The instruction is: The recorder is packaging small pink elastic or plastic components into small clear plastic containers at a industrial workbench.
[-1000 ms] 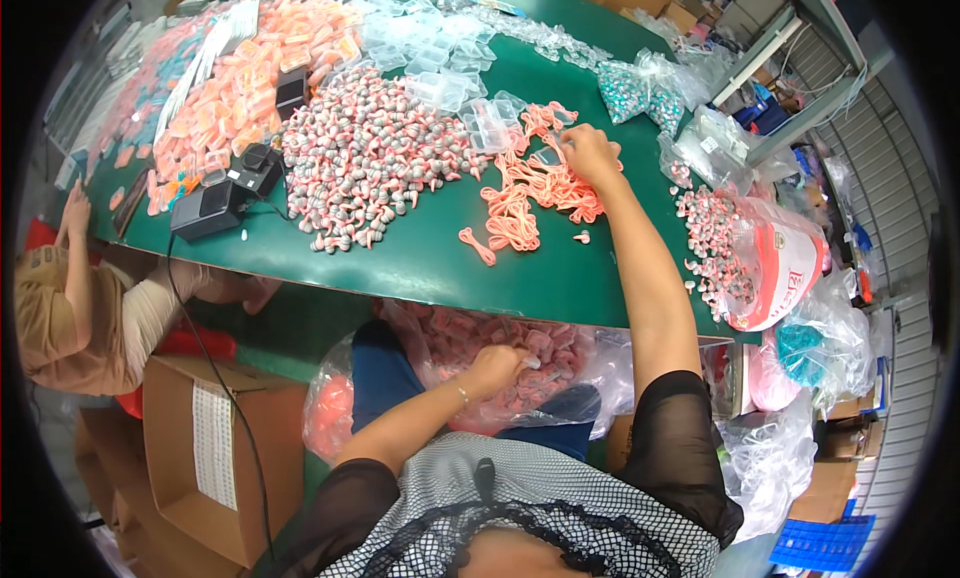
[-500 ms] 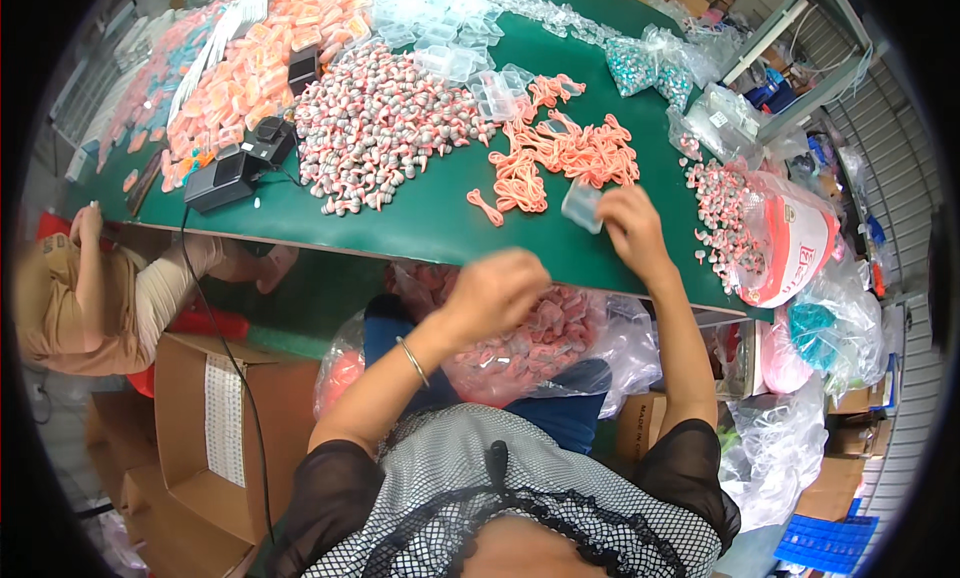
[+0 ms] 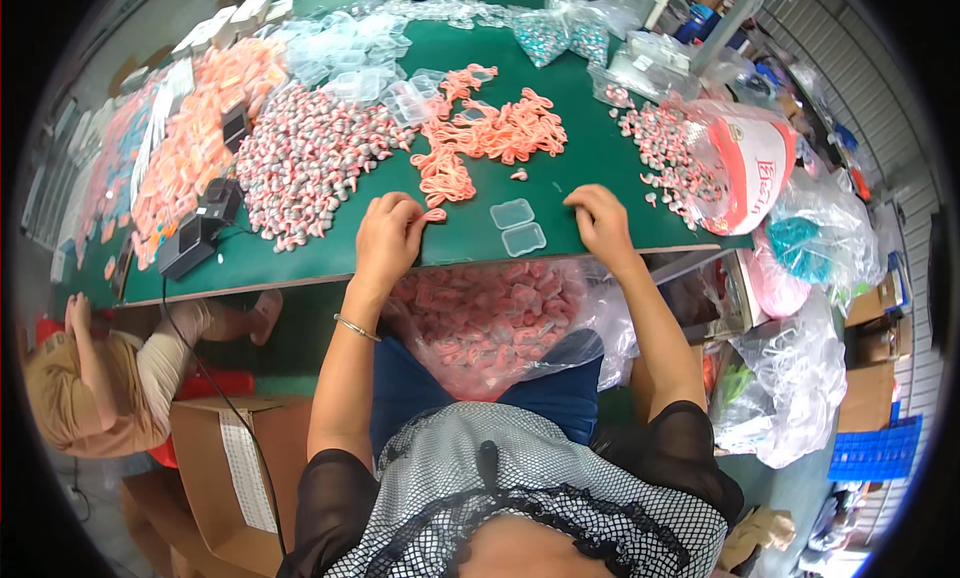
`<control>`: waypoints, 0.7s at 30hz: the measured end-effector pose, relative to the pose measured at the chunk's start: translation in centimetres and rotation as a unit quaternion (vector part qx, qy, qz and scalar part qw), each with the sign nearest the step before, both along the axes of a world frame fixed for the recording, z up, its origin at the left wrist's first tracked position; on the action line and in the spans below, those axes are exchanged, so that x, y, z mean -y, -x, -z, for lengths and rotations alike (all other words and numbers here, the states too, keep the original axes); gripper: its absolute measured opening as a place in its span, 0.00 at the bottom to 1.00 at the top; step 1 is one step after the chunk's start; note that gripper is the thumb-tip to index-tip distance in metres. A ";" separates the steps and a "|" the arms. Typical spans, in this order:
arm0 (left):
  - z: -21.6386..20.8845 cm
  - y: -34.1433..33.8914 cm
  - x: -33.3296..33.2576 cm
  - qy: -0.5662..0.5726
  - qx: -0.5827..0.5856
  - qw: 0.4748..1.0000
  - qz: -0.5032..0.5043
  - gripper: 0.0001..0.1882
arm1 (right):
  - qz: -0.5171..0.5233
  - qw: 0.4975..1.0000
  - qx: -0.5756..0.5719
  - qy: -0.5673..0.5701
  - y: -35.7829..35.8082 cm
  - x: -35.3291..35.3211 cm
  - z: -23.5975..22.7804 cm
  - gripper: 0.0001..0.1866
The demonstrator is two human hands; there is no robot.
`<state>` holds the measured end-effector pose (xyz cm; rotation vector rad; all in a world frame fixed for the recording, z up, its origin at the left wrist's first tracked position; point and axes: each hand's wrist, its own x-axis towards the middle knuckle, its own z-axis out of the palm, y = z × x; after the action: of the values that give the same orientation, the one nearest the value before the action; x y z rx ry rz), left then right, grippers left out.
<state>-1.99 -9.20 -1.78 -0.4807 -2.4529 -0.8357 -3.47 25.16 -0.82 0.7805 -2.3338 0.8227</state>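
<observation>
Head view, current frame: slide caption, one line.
Left hand at a small coral cord bundle, right hand beside an open clear case on a green table.

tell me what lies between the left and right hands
In the head view, between the left hand and right hand, an open clear plastic case lies on the green tabletop, with a small coral cord bundle at the left hand.

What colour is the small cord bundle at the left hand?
The cord bundle is salmon-orange, seen in the head view.
</observation>
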 end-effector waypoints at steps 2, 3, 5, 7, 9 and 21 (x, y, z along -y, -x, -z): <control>-0.5 -0.3 -0.7 0.006 0.017 1.000 -0.009 0.04 | 0.088 0.996 0.014 0.026 0.9 -1.7 0.3 0.09; -1.2 -0.4 -1.3 0.021 -0.007 0.999 -0.028 0.05 | 0.108 0.994 0.019 0.028 1.2 -2.2 0.0 0.08; -1.7 0.0 -2.1 0.036 -0.033 0.998 -0.048 0.06 | 0.113 0.993 0.010 0.014 1.9 -2.1 -0.2 0.07; -1.7 0.4 -2.3 0.010 -0.055 0.996 -0.070 0.07 | 0.094 0.994 0.045 -0.025 2.6 -0.6 -0.7 0.06; -1.0 0.4 -1.8 0.010 -0.046 0.996 -0.074 0.07 | 0.060 0.996 0.048 -0.036 3.3 2.8 -1.0 0.07; -1.5 6.1 3.8 0.101 -0.055 0.976 -0.186 0.07 | 0.043 0.996 0.076 0.015 4.7 4.8 0.2 0.06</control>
<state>-8.10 -12.99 -0.23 -0.1216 -2.4277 -0.3967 -8.19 20.34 -1.03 0.6195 -2.4628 0.9044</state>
